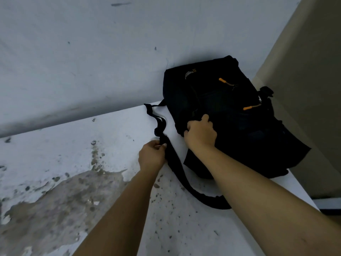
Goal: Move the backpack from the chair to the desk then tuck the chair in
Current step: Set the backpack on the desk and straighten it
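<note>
Now, backpack (230,115): black, lying flat on the white table (114,182), front face up, in the far right corner against the wall (92,52)
Long axis: runs from the far wall toward the table's near right edge; the logo end points at the wall, the other end toward the person
Zip pulls: two orange ones (249,108) on the front panel
Shoulder strap (175,167): trails off the backpack's left side across the table, looping back under the right forearm
Left hand (151,156): fingers closed, pinching the shoulder strap
Right hand (201,133): curled over the backpack's near left edge, gripping the fabric
Table surface: stained and flaking on the left
</note>
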